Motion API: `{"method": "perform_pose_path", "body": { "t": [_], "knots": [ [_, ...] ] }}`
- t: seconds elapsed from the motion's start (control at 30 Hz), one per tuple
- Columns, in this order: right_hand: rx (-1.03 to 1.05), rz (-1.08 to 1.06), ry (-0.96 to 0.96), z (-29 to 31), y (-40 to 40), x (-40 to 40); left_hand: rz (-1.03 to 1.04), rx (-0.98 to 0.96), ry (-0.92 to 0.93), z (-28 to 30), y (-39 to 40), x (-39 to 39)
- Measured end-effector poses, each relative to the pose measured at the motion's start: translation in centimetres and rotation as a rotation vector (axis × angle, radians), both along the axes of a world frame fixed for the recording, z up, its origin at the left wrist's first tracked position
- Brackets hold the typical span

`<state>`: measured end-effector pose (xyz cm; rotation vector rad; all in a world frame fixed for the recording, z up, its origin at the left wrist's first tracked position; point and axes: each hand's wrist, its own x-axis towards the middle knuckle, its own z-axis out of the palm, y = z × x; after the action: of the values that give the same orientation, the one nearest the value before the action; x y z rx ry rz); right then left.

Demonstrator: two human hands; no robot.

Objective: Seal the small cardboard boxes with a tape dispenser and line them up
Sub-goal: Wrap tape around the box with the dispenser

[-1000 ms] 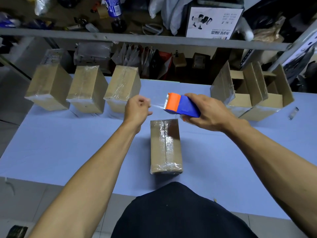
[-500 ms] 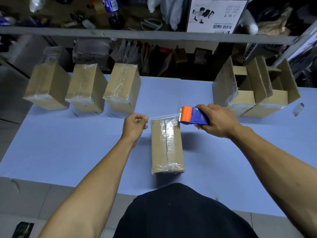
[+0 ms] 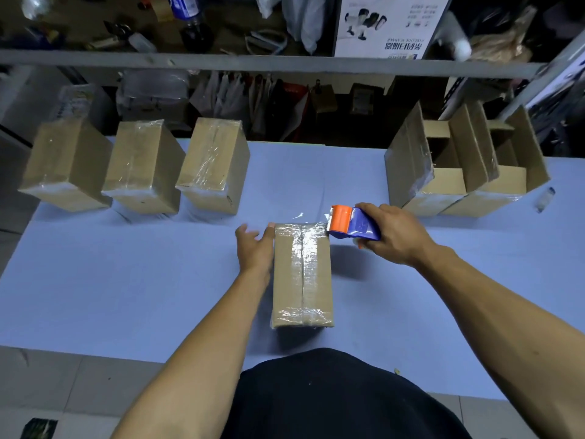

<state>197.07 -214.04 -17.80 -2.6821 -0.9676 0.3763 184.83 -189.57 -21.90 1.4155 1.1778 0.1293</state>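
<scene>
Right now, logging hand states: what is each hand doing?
Left hand: open, fingers straight against the box.
Right hand: gripping the tape dispenser.

Brown boxes [image 3: 302, 274]; orange-blue dispenser [image 3: 353, 222]; lavender table [image 3: 126, 280] (plain).

On the table [image 3: 126, 280] – 1 box [image 3: 302, 277] centre, 3 sealed boxes [image 3: 142, 169] behind-left, 2 open boxes [image 3: 459, 172] behind-right.
</scene>
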Motion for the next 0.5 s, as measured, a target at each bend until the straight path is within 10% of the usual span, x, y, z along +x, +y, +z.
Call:
{"method": "perform_pose_path", "body": {
  "t": [0.17,0.27,0.4,0.5],
  "knots": [
    [0.044,-0.011,-0.001,-0.1,0.3,-0.7,0.005,-0.061,0.147,0.0,1.2,0.7],
    [0.048,-0.013,-0.012,0.0,0.6,-1.5,0.062,0.359,0.014,2.1,0.0,0.9],
    [0.037,-0.049,-0.024,0.0,0.4,-2.3,-0.61,0.961,-0.374,4.3,-3.9,-0.5],
    [0.026,-0.078,-0.017,0.0,0.1,-2.7,-1.15,1.012,-0.168,3.2,-5.5,-1.3]
  ]
}}
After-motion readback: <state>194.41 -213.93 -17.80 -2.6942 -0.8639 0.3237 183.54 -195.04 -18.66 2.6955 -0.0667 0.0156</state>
